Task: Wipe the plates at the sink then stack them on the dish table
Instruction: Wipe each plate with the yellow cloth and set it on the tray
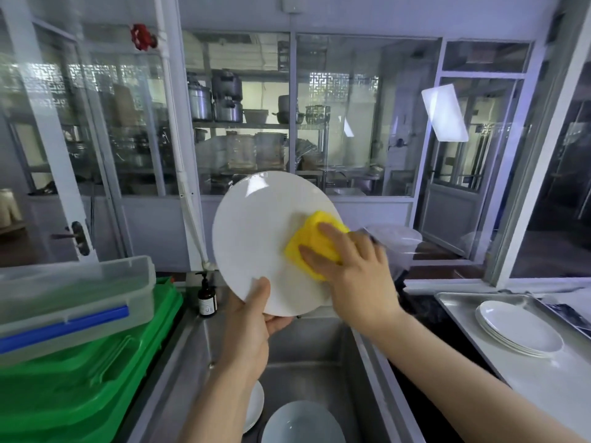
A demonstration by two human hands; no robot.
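A large white plate [259, 231] is held up, tilted toward me, above the steel sink [307, 350]. My left hand [252, 324] grips its lower rim, thumb on the face and fingers behind. My right hand [355, 266] holds a yellow sponge [315, 241] and presses it against the plate's right side. Down in the sink lie more white plates [300, 422], one partly hidden by my left forearm. On the dish table at the right, a small stack of white plates [519, 327] rests on a metal tray [457, 302].
Green crates [83, 378] topped by a clear lidded box [73, 298] stand left of the sink. A brown pump bottle [207, 298] sits at the sink's back left corner. A clear plastic container [399, 241] stands behind my right hand. Glass partitions close off the back.
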